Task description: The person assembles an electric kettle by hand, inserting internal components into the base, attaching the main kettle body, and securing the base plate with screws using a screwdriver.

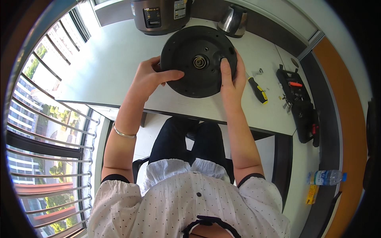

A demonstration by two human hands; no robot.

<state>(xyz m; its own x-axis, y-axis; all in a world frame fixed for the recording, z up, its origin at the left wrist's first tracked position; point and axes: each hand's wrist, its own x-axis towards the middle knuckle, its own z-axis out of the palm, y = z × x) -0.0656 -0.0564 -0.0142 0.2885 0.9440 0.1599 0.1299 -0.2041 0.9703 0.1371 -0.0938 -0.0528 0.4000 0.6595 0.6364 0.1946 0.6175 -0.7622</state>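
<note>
Between both hands, above the desk, I hold a round black plate with a raised rim, small holes and a brassy coil or ring in its centre. My left hand grips its left edge, the thumb lying across the face and the other fingers mostly hidden behind. On the right edge, my right hand has its thumb pressed on the face and its fingers round the rim. Nearest to that hand on the desk lies a screwdriver with a black and yellow handle.
A dark electric cooker and a steel kettle stand at the back of the pale desk. To the right are an opened black tool case and small metal parts. A water bottle lies at lower right. Barred windows line the left.
</note>
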